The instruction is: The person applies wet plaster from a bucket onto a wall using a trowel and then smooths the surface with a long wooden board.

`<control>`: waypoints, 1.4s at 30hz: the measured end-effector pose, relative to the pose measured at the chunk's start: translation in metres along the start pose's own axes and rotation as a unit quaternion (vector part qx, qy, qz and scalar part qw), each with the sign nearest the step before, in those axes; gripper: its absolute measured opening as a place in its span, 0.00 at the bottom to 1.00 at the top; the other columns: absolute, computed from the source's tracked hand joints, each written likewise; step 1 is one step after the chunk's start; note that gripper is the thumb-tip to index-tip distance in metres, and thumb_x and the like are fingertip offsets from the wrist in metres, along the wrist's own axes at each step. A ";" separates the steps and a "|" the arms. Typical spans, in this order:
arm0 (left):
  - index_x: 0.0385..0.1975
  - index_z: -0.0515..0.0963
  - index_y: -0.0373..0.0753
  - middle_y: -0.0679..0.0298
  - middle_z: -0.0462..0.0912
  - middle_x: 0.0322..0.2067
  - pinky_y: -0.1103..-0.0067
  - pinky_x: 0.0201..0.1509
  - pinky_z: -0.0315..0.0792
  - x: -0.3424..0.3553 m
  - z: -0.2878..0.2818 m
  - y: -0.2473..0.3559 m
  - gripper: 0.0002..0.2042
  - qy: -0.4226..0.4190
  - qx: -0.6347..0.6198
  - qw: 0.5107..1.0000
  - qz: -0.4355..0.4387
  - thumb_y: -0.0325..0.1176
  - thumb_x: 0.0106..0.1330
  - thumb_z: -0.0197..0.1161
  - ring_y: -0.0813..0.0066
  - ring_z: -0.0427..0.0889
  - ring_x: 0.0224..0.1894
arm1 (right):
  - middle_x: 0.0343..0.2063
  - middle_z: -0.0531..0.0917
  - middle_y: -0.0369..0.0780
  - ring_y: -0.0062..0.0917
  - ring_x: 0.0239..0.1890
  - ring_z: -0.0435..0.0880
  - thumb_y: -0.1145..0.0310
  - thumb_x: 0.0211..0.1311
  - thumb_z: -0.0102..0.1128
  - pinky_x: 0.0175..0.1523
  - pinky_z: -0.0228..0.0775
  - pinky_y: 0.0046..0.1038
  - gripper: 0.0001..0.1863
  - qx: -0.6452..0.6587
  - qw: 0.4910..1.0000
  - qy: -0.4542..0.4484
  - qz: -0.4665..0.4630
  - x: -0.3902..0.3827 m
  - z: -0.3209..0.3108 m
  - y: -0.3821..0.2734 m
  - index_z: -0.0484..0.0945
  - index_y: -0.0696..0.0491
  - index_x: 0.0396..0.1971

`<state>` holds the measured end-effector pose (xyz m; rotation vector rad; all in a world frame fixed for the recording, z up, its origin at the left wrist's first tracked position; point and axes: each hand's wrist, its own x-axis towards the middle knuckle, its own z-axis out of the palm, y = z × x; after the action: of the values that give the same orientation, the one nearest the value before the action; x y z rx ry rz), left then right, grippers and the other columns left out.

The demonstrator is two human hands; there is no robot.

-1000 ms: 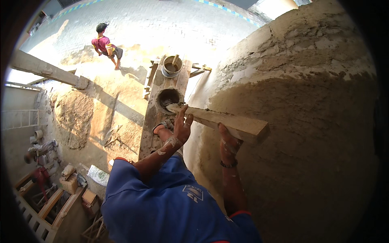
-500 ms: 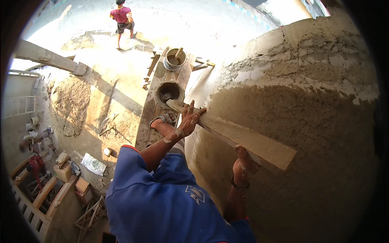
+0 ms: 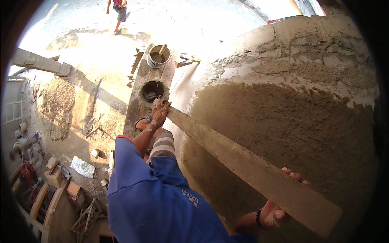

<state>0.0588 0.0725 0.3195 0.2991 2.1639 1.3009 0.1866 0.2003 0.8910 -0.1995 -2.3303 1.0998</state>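
A long, flat straightedge board (image 3: 243, 162), coated with mortar, slants across a plastered wall (image 3: 259, 117) from upper left to lower right. My left hand (image 3: 161, 114) is closed around its far upper end. Near the other end, my right hand (image 3: 270, 214) grips the board from below, its fingertips showing past the upper edge and the thumb at the lower edge. Wet, dark mortar covers the middle of the wall; rougher, paler patches lie above it. Whether the board's hidden face touches the wall cannot be told.
My feet are on a raised plank platform (image 3: 135, 95), beside a mortar bucket (image 3: 153, 92). Beyond stands another bucket (image 3: 159, 56) with a wooden handle in it. Lower left are a sand heap (image 3: 56, 107), a white sack (image 3: 82, 167) and timber frames (image 3: 87, 216). Another person (image 3: 120, 12) is far off.
The board has turned more broadside to view, and its near end has moved down and right. My right hand has gone down with it. The distant person has moved farther up the view.
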 end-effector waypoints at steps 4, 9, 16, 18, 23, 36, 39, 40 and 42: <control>0.60 0.63 0.63 0.58 0.35 0.69 0.54 0.67 0.34 0.028 -0.004 -0.012 0.28 -0.075 0.065 0.971 -0.216 0.63 0.64 0.30 0.41 0.38 0.67 | 0.53 0.69 0.44 0.38 0.57 0.67 0.47 0.57 0.54 0.63 0.56 0.39 0.40 -0.028 0.999 0.000 0.025 0.004 -0.032 -0.050 0.53 0.57 0.61; 0.55 0.69 0.49 0.53 0.54 0.63 0.56 0.62 0.54 0.060 -0.011 -0.017 0.24 0.005 0.060 0.941 -0.332 0.52 0.62 0.48 0.48 0.57 0.63 | 0.57 0.63 0.51 0.41 0.59 0.64 0.43 0.61 0.47 0.60 0.61 0.45 0.40 -0.051 0.998 -0.029 -0.037 0.000 -0.093 -0.117 0.53 0.58 0.62; 0.45 0.77 0.41 0.51 0.79 0.44 0.63 0.58 0.62 0.048 -0.015 0.043 0.20 0.128 0.133 0.938 -0.293 0.47 0.58 0.57 0.55 0.76 0.50 | 0.54 0.67 0.49 0.35 0.54 0.71 0.40 0.61 0.42 0.51 0.72 0.41 0.37 -0.301 0.949 0.060 -0.074 -0.077 -0.165 -0.172 0.57 0.52 0.62; 0.46 0.76 0.41 0.52 0.78 0.45 0.60 0.59 0.60 0.043 -0.017 0.050 0.21 0.125 0.034 0.936 -0.327 0.47 0.57 0.59 0.55 0.75 0.50 | 0.52 0.69 0.49 0.33 0.53 0.72 0.41 0.61 0.43 0.49 0.73 0.41 0.35 -0.310 0.939 0.099 -0.115 -0.094 -0.163 -0.165 0.59 0.52 0.61; 0.50 0.74 0.43 0.45 0.75 0.47 0.60 0.52 0.66 0.067 -0.009 0.029 0.23 0.231 0.142 0.926 -0.263 0.50 0.57 0.59 0.53 0.76 0.48 | 0.52 0.69 0.48 0.33 0.52 0.72 0.45 0.62 0.44 0.51 0.72 0.39 0.33 -0.364 0.917 0.162 -0.027 -0.160 -0.139 -0.124 0.60 0.53 0.60; 0.58 0.64 0.40 0.57 0.66 0.58 0.54 0.65 0.51 -0.120 0.084 0.145 0.32 -0.284 -0.570 0.583 -0.504 0.59 0.62 0.46 0.56 0.63 0.61 | 0.52 0.70 0.48 0.33 0.52 0.73 0.56 0.62 0.49 0.54 0.69 0.34 0.27 -0.528 0.779 0.254 0.223 -0.338 -0.105 -0.096 0.62 0.57 0.57; 0.59 0.64 0.41 0.59 0.65 0.60 0.57 0.66 0.53 -0.108 0.100 0.154 0.31 -0.295 -0.575 0.608 -0.461 0.59 0.63 0.45 0.58 0.63 0.61 | 0.51 0.71 0.48 0.33 0.52 0.73 0.58 0.62 0.50 0.55 0.68 0.33 0.26 -0.573 0.722 0.276 0.271 -0.386 -0.108 -0.108 0.63 0.58 0.56; 0.58 0.64 0.42 0.59 0.66 0.59 0.57 0.66 0.53 -0.105 0.100 0.166 0.30 -0.296 -0.574 0.613 -0.455 0.58 0.64 0.44 0.59 0.64 0.60 | 0.51 0.71 0.48 0.33 0.52 0.73 0.59 0.63 0.51 0.55 0.68 0.33 0.26 -0.588 0.702 0.280 0.290 -0.403 -0.110 -0.111 0.63 0.58 0.56; 0.57 0.65 0.41 0.60 0.68 0.57 0.61 0.65 0.56 -0.096 0.103 0.189 0.31 -0.244 -0.552 0.679 -0.418 0.60 0.64 0.43 0.58 0.68 0.57 | 0.51 0.71 0.48 0.34 0.52 0.73 0.61 0.63 0.51 0.56 0.68 0.32 0.25 -0.634 0.643 0.279 0.328 -0.440 -0.111 -0.117 0.63 0.59 0.55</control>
<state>0.1765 0.1965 0.4814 -0.6947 0.5810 1.4224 0.6256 0.0427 0.8526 -1.7001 -1.9614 -0.5951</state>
